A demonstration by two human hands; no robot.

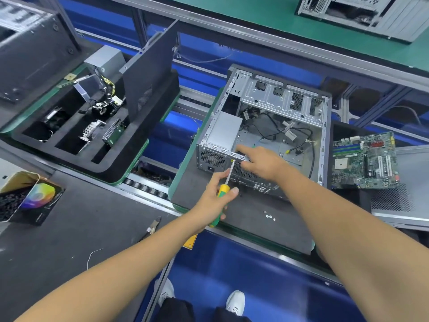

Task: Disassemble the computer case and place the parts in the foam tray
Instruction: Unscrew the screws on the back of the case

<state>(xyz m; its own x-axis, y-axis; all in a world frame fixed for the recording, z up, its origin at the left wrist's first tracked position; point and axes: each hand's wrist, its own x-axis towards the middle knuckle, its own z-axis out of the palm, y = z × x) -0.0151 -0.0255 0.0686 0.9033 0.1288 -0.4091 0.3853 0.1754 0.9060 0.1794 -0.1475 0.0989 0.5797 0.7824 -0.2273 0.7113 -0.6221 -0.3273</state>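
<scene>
Left hand [217,194]: wrapped around the yellow-and-green handle of a screwdriver [224,190], shaft angled up, tip against the upper rear edge of the computer case [267,126]. Right hand [260,162]: resting on that same rear edge just beside the tip, fingers stretched forward and flat, gripping nothing. Case: lying on its side on a dark mat [243,219], open face up, bare grey metal, perforated rear grille toward the person, silver power supply [224,132] boxed in the near-left corner, loose black cables [278,133] sprawled over the floor, drive bays along the far wall. A few small screws [269,216] on the mat near the case. To the right, just beside the case, a green motherboard [364,161] lying atop a grey side panel [404,194]. Well off to the left, a black foam tray [130,154] with a heatsink, a drive and wiring in its slots, and a dark panel standing upright in it.
</scene>
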